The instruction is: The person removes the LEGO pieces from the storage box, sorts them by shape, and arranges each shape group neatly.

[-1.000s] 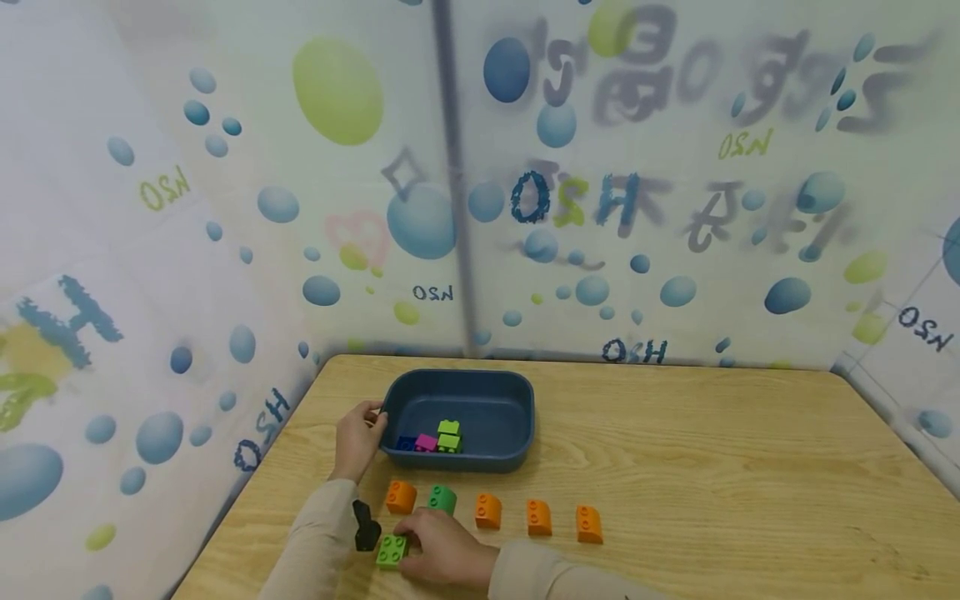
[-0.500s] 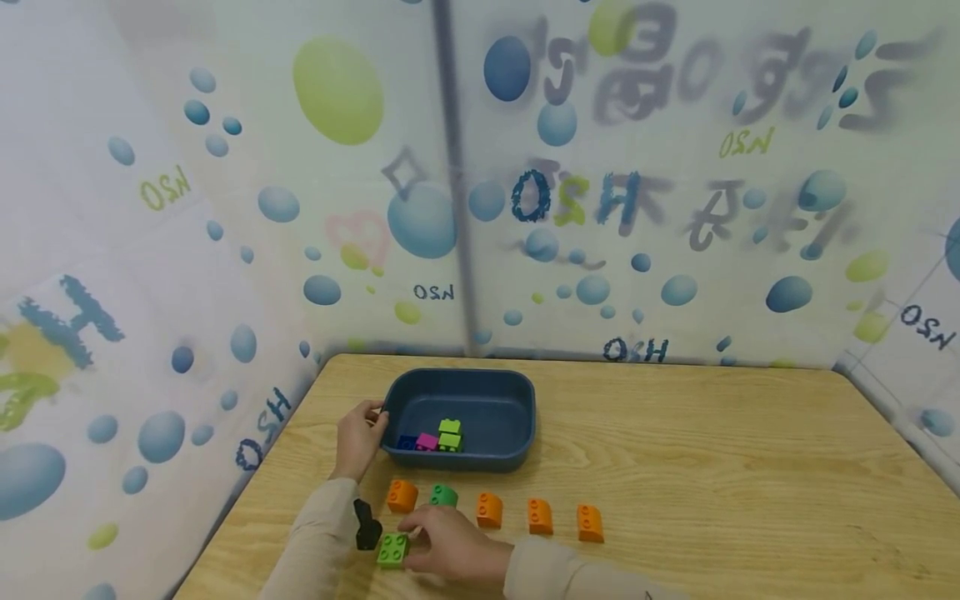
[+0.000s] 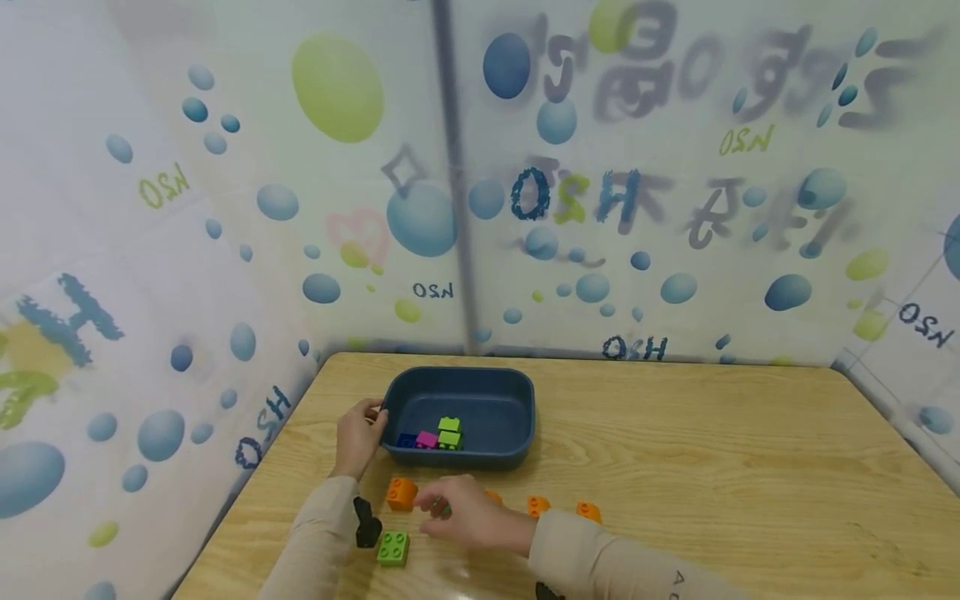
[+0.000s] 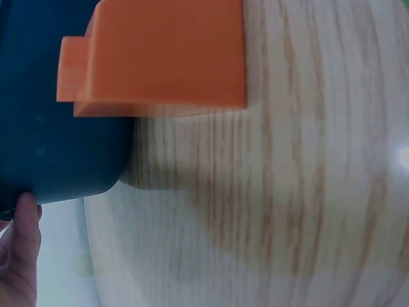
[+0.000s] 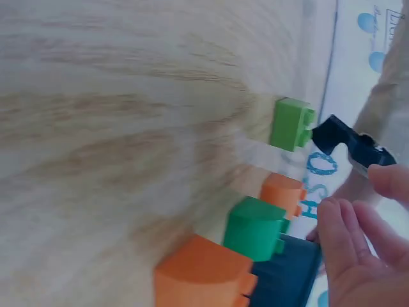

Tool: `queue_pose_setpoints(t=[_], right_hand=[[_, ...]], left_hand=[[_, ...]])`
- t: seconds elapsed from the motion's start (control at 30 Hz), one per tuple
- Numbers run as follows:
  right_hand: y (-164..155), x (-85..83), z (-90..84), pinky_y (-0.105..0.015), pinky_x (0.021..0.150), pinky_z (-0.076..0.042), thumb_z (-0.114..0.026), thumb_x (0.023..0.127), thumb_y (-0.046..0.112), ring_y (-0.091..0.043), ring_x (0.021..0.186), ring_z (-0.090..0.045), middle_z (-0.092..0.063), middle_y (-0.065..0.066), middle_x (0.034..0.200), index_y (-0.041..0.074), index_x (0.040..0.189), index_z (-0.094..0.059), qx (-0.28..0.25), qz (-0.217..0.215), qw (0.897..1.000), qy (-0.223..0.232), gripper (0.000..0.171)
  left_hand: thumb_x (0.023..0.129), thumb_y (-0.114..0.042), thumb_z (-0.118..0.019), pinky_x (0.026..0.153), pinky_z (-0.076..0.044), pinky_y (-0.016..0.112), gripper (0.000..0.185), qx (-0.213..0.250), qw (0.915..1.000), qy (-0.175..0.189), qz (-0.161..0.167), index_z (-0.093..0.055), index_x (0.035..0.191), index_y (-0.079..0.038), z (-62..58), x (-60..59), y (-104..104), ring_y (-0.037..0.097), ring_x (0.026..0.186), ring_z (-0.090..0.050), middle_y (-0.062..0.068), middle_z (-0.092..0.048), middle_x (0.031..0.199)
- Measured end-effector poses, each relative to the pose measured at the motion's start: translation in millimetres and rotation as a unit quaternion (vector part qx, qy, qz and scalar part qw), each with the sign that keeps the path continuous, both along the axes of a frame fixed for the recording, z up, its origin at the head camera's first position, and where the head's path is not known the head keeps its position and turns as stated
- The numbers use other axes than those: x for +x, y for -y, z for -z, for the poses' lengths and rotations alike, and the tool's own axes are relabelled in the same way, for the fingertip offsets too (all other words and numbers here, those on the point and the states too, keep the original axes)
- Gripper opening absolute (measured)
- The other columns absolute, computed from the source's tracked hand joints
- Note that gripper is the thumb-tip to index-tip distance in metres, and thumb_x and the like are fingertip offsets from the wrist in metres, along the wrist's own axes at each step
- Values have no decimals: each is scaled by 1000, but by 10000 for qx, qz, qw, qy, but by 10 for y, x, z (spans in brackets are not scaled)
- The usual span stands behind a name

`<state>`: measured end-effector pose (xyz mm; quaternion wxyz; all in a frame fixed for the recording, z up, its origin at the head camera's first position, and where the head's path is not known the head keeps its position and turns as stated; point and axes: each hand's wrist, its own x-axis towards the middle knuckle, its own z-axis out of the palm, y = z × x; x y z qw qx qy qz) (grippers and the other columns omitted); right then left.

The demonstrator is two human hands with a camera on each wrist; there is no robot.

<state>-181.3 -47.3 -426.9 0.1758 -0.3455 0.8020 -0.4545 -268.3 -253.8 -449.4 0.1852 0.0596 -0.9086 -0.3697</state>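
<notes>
My left hand holds the left rim of a dark blue tray, its thumb against the outer wall in the left wrist view. My right hand is over the row of toy building bricks, fingers loosely bent with nothing between them. It largely hides a green curved brick, which shows well in the right wrist view. An orange curved brick sits just left of the fingertips. Nearer the front, a lime green brick lies on the table with its studs up.
Inside the tray are lime bricks, a magenta brick and a dark blue brick. More orange bricks continue the row rightward, partly behind the right forearm. A black camera mount is on the left sleeve. A patterned curtain backs the wooden table.
My right hand has left the lime green brick's side and moved up and right, over the green curved brick. The lime brick stays put. My left hand keeps its hold on the tray.
</notes>
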Motion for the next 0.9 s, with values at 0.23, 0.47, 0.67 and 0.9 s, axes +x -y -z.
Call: queue_pose_setpoints(t=[0.23,0.47,0.67,0.9], right_hand=[[91,89,263,-16,63,-45,-65,78,4,1,70,-54,-62,1,89,0,102,-62,-25,-395,9963,767,24],[227,138,387,-15,64,-45,-67,75,1,1,72,-54,-60,2,92,-1,104,-60,-39,-384,9963,763,30],[263,107,438,-17,64,-44,-67,73,1,0,72,-52,-54,6,88,5,98,-59,-82,-8,9966,817,26],[317,88,444,-15,62,-44,-69,73,1,1,69,-52,-57,3,97,0,109,-56,-95,-61,9977,669,38]], left_hand=[[83,-6,-59,56,-46,31,21,-19,10000,-20,19,-61,102,3,-9,9,6,23,67,-55,13,-60,76],[83,-6,-58,55,-46,31,22,-1,10000,-18,27,-61,102,4,-5,26,3,23,66,-55,14,-60,77],[83,-6,-58,54,-45,29,21,44,10000,-8,28,-61,102,3,-21,36,-13,22,66,-54,14,-59,77],[83,-7,-59,51,-43,26,21,-9,10000,-33,10,-61,102,3,-24,15,-14,21,66,-54,14,-59,76]])
